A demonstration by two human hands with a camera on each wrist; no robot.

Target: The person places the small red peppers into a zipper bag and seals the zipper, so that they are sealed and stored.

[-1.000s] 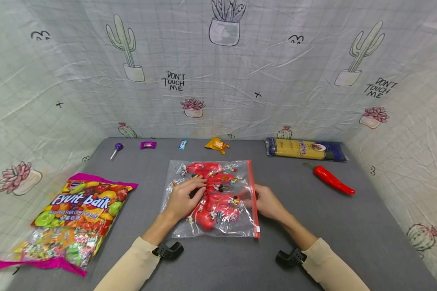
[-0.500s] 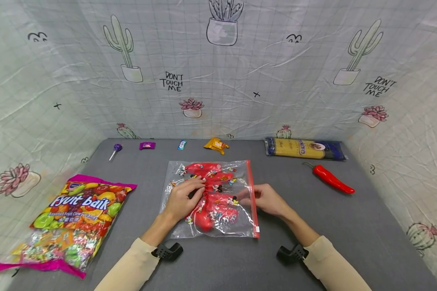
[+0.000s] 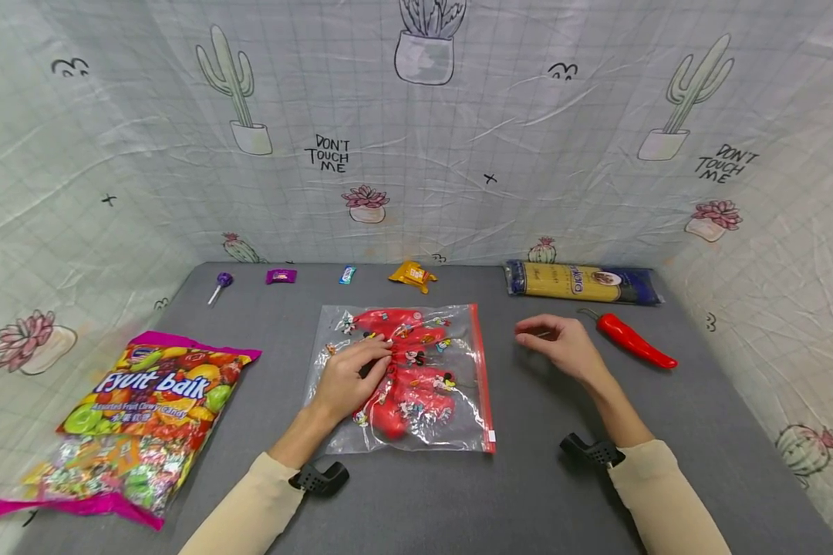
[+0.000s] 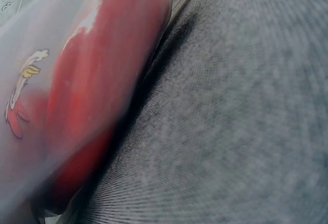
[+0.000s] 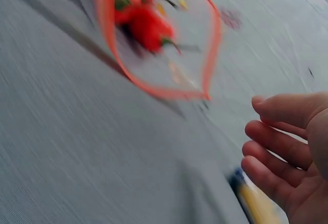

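Observation:
A clear zip bag [image 3: 333,435] with a red slider edge and cartoon prints lies on the grey table, with several red chili peppers [image 5: 151,29] inside. Its mouth gapes in the right wrist view. My left hand [image 3: 350,378] lies over the bag's middle, thumb and fingertips drawn together on the upper film, pinching it. In the left wrist view only the bag and red shapes within it show, no fingers. My right hand [image 3: 562,347] is raised right of the bag, its fingers loosely bent around nothing. Near it lies a loose red chili pepper [image 3: 635,341].
A pasta packet [image 3: 576,283] lies at the back right. Along the back edge are a lollipop [image 3: 224,281], a purple sweet [image 3: 281,276], a small blue-white wrapped sweet [image 3: 347,274] and an orange wrapper [image 3: 413,275]. A large candy bag [image 3: 146,401] lies at left.
My right hand has come out of the bag's mouth and moved right and away, towards the loose chili pepper. The left hand and the bag stay in place.

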